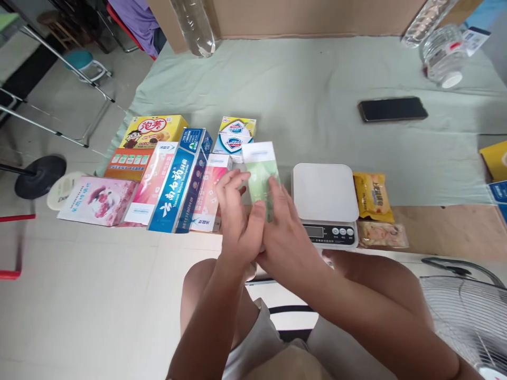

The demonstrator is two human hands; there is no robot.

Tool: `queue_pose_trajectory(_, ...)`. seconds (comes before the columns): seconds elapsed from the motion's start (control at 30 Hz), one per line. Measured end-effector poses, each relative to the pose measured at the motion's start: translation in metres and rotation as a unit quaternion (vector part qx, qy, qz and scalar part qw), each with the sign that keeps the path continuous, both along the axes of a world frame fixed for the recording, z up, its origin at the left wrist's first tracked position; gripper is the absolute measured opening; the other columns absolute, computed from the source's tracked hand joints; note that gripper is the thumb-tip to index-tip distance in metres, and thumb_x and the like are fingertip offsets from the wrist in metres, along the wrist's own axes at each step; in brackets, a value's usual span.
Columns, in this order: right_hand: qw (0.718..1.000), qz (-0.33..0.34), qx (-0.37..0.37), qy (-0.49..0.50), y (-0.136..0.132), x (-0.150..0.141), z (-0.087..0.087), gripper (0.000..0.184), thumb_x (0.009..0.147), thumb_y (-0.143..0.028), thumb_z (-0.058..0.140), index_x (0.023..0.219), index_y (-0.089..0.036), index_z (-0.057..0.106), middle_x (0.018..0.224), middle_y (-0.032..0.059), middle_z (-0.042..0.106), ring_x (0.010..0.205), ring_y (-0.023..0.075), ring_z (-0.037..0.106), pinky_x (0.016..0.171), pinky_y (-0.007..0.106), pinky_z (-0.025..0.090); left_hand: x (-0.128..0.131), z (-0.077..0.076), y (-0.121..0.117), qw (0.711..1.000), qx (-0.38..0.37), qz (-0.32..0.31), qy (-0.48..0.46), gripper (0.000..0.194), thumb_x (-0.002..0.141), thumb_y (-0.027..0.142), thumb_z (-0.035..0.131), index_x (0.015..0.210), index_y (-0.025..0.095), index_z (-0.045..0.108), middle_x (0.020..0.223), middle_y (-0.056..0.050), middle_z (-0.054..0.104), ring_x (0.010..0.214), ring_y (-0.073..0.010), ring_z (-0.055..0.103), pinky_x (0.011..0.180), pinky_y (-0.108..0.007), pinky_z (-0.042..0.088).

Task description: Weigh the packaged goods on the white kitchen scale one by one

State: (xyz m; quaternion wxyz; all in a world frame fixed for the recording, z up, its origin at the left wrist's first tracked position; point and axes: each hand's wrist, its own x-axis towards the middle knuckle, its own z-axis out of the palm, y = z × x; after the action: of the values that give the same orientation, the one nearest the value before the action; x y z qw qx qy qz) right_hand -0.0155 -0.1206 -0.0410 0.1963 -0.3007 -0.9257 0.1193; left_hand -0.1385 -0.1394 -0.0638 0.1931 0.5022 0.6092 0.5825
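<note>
A slim light-green box point(260, 164) with a white end is between my hands, its lower part covered by fingers. My right hand point(289, 229) grips it, with fingers laid along its face and right edge. My left hand point(240, 221) is at the left edge, fingers apart and slightly bent, the thumb across the lower end. Near the wrists the two hands overlap. Left of them are a pink box point(209, 192), a blue toothpaste box point(178, 182) and another pink box point(152, 182). A soap box point(234, 137) is just behind the green one.
To the right are a white kitchen scale point(325, 192), a yellow packet point(373, 196) and a clear packet point(382, 235). Farther back are a phone point(393, 109) and plastic bottles point(443, 55). A yellow snack box point(144, 145) and pink pouch point(99, 200) are at left; a fan point(463, 311) is at lower right.
</note>
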Motion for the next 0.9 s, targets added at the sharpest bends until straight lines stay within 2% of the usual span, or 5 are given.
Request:
queue_pose_trajectory(0.17, 0.995, -0.102, 0.001, 0.02, 0.012, 0.039, 0.014, 0.018, 0.09, -0.011, 0.063, 0.103, -0.014, 0.074, 0.145, 0.0269, 0.063, 0.16, 0.0444, 0.039, 0.126, 0.066, 0.046, 0.026, -0.009, 0.015, 0.986, -0.04, -0.162, -0.025, 0.067, 0.108, 0.066, 0.033, 0.162, 0.027, 0.043, 0.167, -0.014, 0.047, 0.158, -0.0304, 0.044, 0.133, -0.052, 0.038)
queue_pose_trajectory(0.37, 0.983, -0.155, -0.088, -0.039, 0.024, 0.068, 0.011, 0.013, 0.095, -0.021, 0.062, 0.1, -0.013, 0.071, 0.162, 0.0339, 0.045, 0.164, 0.0471, 0.031, 0.124, 0.07, 0.044, 0.042, -0.015, 0.029, 0.975, -0.062, -0.199, 0.077, 0.064, 0.111, 0.058, 0.03, 0.154, 0.017, 0.056, 0.16, -0.015, 0.059, 0.156, -0.0301, 0.049, 0.132, -0.051, 0.041)
queue_pose_trajectory(0.6, 0.958, -0.193, -0.2, -0.071, 0.037, 0.091, 0.033, 0.073, 0.083, -0.049, 0.08, 0.15, -0.03, 0.058, 0.175, 0.0212, 0.032, 0.164, 0.0551, 0.024, 0.121, 0.082, 0.036, 0.04, -0.025, 0.029, 0.98, -0.039, -0.129, 0.149, 0.057, 0.112, 0.053, 0.033, 0.149, 0.016, 0.057, 0.155, -0.016, 0.063, 0.155, -0.0329, 0.051, 0.127, -0.055, 0.046)
queue_pose_trajectory(0.7, 0.942, -0.252, -0.213, -0.055, 0.048, 0.1, 0.039, 0.076, 0.088, -0.057, 0.07, 0.156, -0.029, 0.051, 0.173, 0.0221, 0.036, 0.162, 0.0495, 0.034, 0.12, 0.078, 0.04, 0.041, -0.03, 0.032, 0.974, -0.037, -0.11, 0.196, 0.05, 0.109, 0.046, 0.045, 0.146, 0.015, 0.058, 0.153, -0.018, 0.064, 0.155, -0.0355, 0.05, 0.125, -0.057, 0.047)
queue_pose_trajectory(0.9, 0.932, -0.27, -0.238, -0.042, 0.058, 0.098, 0.038, 0.068, 0.094, -0.052, 0.059, 0.156, -0.026, 0.051, 0.171, 0.0211, 0.041, 0.162, 0.0424, 0.037, 0.12, 0.072, 0.044, 0.045, -0.026, 0.04, 0.98, 0.045, -0.003, 0.194, 0.022, 0.097, 0.012, 0.049, 0.081, 0.023, 0.06, 0.077, -0.001, 0.07, 0.083, -0.0181, 0.071, 0.076, -0.032, 0.056)
